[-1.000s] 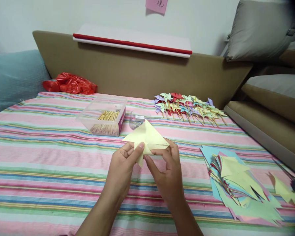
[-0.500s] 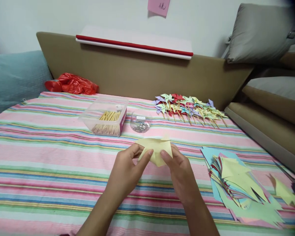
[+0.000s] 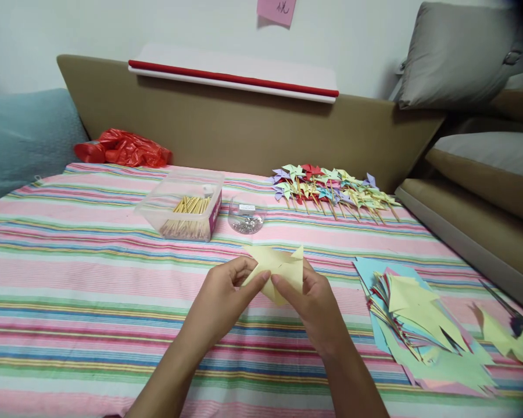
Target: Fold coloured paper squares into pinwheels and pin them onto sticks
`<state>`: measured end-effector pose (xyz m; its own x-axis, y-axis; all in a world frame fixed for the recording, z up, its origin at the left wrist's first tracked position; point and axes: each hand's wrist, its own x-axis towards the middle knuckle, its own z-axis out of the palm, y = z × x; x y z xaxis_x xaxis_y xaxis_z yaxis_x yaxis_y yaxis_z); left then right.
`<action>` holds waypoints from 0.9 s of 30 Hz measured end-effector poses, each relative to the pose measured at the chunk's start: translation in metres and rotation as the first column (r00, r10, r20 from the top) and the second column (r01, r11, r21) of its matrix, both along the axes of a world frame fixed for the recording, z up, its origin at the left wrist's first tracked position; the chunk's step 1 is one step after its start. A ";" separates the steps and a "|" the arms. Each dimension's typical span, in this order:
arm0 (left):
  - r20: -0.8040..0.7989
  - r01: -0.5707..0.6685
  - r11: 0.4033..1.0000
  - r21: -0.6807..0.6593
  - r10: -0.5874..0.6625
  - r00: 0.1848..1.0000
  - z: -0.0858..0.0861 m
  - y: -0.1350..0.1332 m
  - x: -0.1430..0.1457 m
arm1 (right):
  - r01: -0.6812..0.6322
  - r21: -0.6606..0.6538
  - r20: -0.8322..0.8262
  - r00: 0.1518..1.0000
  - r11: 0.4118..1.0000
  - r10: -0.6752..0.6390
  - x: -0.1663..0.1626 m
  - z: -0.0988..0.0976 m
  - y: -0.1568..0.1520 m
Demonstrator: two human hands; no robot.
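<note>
Between my two hands is a pale yellow paper piece (image 3: 283, 266), slit and partly bent, held above the striped cloth. My left hand (image 3: 230, 293) pinches its left side, thumb on the front and fingers behind. On the other side, my right hand (image 3: 311, 299) grips it the same way, the thumb near its lower middle. The two thumb tips lie close together. Beyond the hands stand a clear box (image 3: 185, 212) of thin wooden sticks and a round clear dish (image 3: 247, 216) of small metal bits. Finished paper pinwheels (image 3: 331, 188) on sticks lie behind to the right.
Right of my hands is a stack of coloured paper (image 3: 422, 319), with scissors (image 3: 512, 310) and yellow scraps (image 3: 499, 334) beside it. A red plastic bag (image 3: 124, 148) lies at the back left. Grey-brown cushions (image 3: 483, 174) edge the right side of the striped cloth (image 3: 70, 278).
The right thumb has slid left toward the left thumb. The paper is turned more toward me, with a pointed corner now standing up at its top right. The view has shifted slightly.
</note>
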<state>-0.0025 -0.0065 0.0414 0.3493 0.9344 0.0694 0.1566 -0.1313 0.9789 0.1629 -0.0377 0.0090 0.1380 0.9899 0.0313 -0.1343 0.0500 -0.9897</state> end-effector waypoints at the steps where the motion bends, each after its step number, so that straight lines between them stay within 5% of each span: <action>1: 0.086 0.009 0.999 -0.053 -0.004 0.996 0.000 0.001 0.000 | 0.031 -0.014 -0.071 0.997 0.999 -0.032 -0.002 0.000 0.001; 6: 0.353 0.025 0.978 -0.206 0.051 0.934 -0.002 -0.001 0.011 | 0.182 -0.045 -0.478 0.859 0.982 -0.182 -0.021 0.008 0.003; 9: 0.418 0.030 0.972 -0.234 0.073 0.906 -0.005 -0.008 0.024 | 0.210 -0.064 -0.579 0.788 0.976 -0.208 -0.035 0.012 0.003; 16: 0.452 -0.192 0.938 -0.289 0.310 0.837 -0.014 -0.015 0.041 | 0.271 -0.100 -0.564 0.777 0.958 -0.278 -0.051 0.007 0.002; 27: 0.499 -0.194 0.913 -0.360 0.364 0.787 -0.013 -0.009 0.034 | 0.252 -0.016 -0.459 0.858 0.968 -0.231 -0.047 0.004 0.002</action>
